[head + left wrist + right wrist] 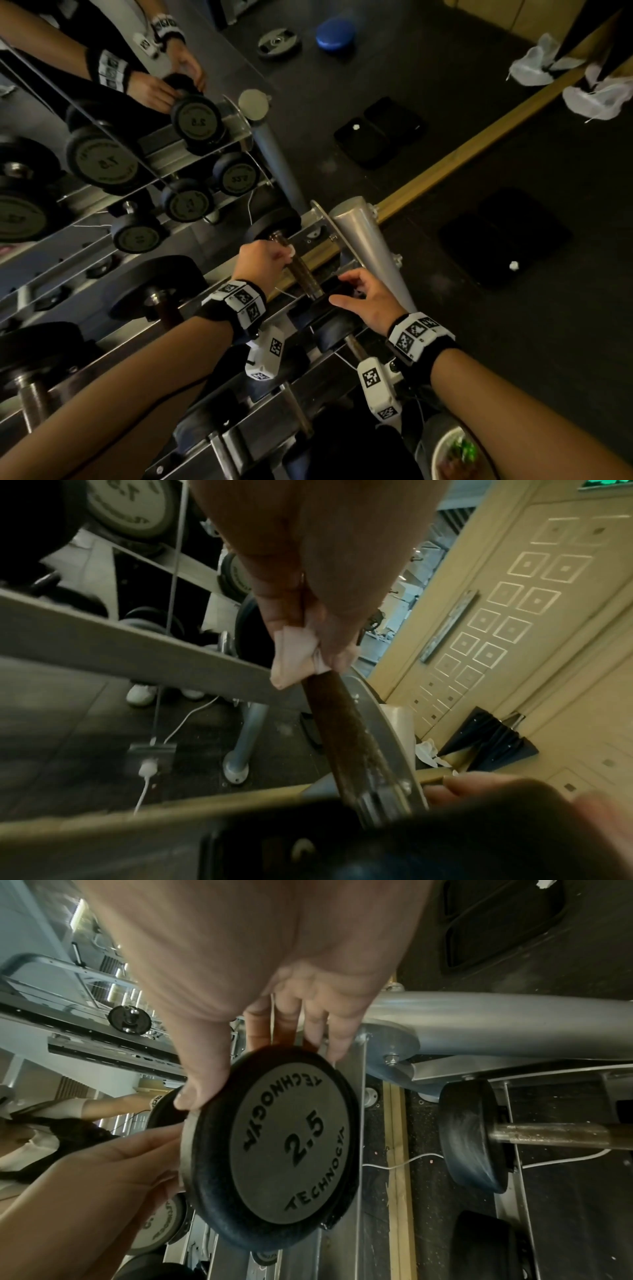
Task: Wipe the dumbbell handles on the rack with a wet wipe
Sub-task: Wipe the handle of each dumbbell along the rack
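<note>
A small 2.5 dumbbell (pixel 305 274) lies on the rack's top tier at its right end. My left hand (pixel 274 260) grips a white wet wipe (pixel 298 653) wrapped round the far part of its brown, rusty handle (pixel 339 723). A bit of the wipe (pixel 292 253) pokes out past my knuckles. My right hand (pixel 356 294) holds the near head of the dumbbell (pixel 287 1150), thumb on one side of the rim and fingers (pixel 315 1031) on the other. The far head (pixel 274 222) sits by the mirror.
Larger dumbbells (pixel 157 294) fill the rack to the left, and another dumbbell (pixel 472 1137) lies on the tier below. A mirror (pixel 102 154) behind doubles them. The silver rack post (pixel 366 246) stands right of my hands. A white cable (pixel 147 769) runs along the dark floor.
</note>
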The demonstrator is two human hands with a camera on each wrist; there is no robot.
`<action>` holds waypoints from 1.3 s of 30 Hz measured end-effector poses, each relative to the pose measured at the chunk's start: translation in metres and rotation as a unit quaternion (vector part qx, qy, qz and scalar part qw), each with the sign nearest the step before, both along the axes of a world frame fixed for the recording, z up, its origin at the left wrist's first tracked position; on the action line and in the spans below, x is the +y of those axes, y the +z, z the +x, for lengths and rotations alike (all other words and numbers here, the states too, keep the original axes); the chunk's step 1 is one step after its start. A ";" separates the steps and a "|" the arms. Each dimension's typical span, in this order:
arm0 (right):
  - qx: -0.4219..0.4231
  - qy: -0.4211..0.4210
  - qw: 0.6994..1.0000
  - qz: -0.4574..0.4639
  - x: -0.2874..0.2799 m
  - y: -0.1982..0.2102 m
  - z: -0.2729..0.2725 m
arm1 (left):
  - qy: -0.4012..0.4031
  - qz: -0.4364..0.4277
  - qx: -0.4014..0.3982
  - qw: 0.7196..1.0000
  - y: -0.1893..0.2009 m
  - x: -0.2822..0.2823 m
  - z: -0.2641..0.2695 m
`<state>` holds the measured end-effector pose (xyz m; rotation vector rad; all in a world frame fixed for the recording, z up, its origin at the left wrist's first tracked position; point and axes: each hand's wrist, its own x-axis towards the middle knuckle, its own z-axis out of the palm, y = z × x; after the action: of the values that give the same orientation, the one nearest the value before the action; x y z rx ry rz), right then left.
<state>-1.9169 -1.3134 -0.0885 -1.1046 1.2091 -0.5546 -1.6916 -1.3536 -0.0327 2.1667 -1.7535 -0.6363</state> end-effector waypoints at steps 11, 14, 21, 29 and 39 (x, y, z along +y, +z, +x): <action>-0.023 -0.028 0.999 0.004 0.006 -0.006 0.001 | 0.009 -0.035 0.020 0.999 0.001 0.006 0.004; -0.030 -0.053 0.998 0.029 0.007 -0.012 0.003 | -0.045 0.014 0.039 0.998 -0.009 0.017 -0.009; -0.044 -0.056 0.996 0.051 0.007 -0.016 0.004 | -0.110 0.074 0.020 0.991 0.002 0.009 -0.008; -0.039 -0.066 0.996 0.051 0.009 -0.016 0.005 | -0.205 0.017 -0.074 0.976 -0.011 0.007 -0.002; -0.053 -0.068 0.995 0.048 0.010 -0.017 0.005 | -0.156 0.029 0.046 0.986 0.011 -0.007 -0.006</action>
<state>-1.9120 -1.3038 -0.1053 -0.9040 1.2111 -0.6452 -1.6979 -1.3601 -0.0217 1.8774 -2.0655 -0.8577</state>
